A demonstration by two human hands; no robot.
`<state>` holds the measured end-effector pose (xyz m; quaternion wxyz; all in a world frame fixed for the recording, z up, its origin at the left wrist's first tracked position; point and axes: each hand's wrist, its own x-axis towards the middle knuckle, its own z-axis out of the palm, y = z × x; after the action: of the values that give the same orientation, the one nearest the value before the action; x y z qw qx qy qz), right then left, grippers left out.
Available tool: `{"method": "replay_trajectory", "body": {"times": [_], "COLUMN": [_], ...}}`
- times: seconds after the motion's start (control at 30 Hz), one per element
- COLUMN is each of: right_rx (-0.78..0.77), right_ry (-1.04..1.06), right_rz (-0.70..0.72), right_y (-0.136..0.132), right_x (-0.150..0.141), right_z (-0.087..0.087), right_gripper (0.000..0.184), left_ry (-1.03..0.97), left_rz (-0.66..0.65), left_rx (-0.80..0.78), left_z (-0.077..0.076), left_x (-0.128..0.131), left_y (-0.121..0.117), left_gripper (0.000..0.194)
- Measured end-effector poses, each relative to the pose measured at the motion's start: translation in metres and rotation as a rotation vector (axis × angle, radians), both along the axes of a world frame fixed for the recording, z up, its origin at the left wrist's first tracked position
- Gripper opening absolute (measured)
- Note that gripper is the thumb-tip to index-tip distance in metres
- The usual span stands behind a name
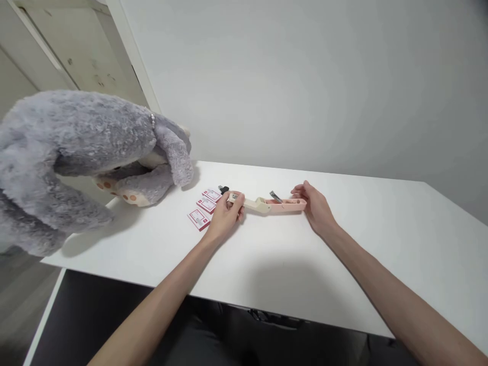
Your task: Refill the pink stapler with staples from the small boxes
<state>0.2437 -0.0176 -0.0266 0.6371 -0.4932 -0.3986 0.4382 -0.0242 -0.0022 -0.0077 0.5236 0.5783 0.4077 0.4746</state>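
"What takes up the most room?"

"The pale wall (297, 86), then the white table (244, 264) in front of it."

"And on the table?"

"A big grey stuffed toy (76, 127) at the left, bent forward, with a string of beads around it."

"Where are the hands?"

"Both are over the middle of the table. The left hand (225, 212) pinches the cream end of a stapler (263, 205) between thumb and fingers. The right hand (316, 207) is curved around the pink end, touching it; I can't tell whether those fingers grip or only steady it."

"How does the stapler sit?"

"Opened out nearly straight, lengthwise between the hands, with a metal piece (275, 196) tilted up from the pink half."

"Anything smaller?"

"Three red-and-white boxes (199, 219) in a slanting row, just beside the left hand, and a small dark object (224, 189) behind them, too small to make out."
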Motion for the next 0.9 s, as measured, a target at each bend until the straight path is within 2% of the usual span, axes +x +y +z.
{"method": "replay_trajectory", "body": {"times": [0.07, 0.2, 0.3, 0.37, 0.5, 0.67, 0.77, 0.9], "right_rx": [-0.004, -0.003, -0.003, 0.016, 0.074, 0.068, 0.054, 0.058], "right_ry": [0.164, 0.295, 0.273, 0.215, 0.118, -0.044, -0.113, -0.241], "right_rz": [0.092, 0.238, 0.39, 0.433, 0.34, 0.18, 0.161, 0.201], "right_y": [0.0, -0.009, -0.016, -0.02, -0.019, -0.012, -0.013, -0.021], "right_x": [-0.001, -0.009, -0.016, -0.021, -0.024, -0.021, -0.023, -0.031], "right_z": [0.002, 0.009, 0.015, 0.018, 0.019, 0.009, 0.007, 0.012], "right_gripper": [0.045, 0.04, 0.036, 0.035, 0.039, 0.051, 0.057, 0.054], "left_ry": [-0.042, -0.12, -0.143, -0.128, -0.077, 0.005, 0.078, 0.134], "left_rz": [0.023, 0.04, 0.045, 0.03, -0.049, -0.158, -0.227, -0.253], "left_rx": [-0.025, -0.068, -0.085, -0.085, -0.066, -0.017, 0.007, 0.014], "left_z": [0.001, 0.001, 0.001, 0.002, 0.004, 0.0, -0.001, -0.001], "left_x": [0.0, 0.0, 0.001, 0.002, 0.002, 0.004, 0.006, 0.008], "left_y": [-0.001, -0.002, -0.004, -0.006, -0.011, -0.015, -0.019, -0.024], "left_gripper": [0.051, 0.054, 0.055, 0.055, 0.056, 0.056, 0.052, 0.048]}}
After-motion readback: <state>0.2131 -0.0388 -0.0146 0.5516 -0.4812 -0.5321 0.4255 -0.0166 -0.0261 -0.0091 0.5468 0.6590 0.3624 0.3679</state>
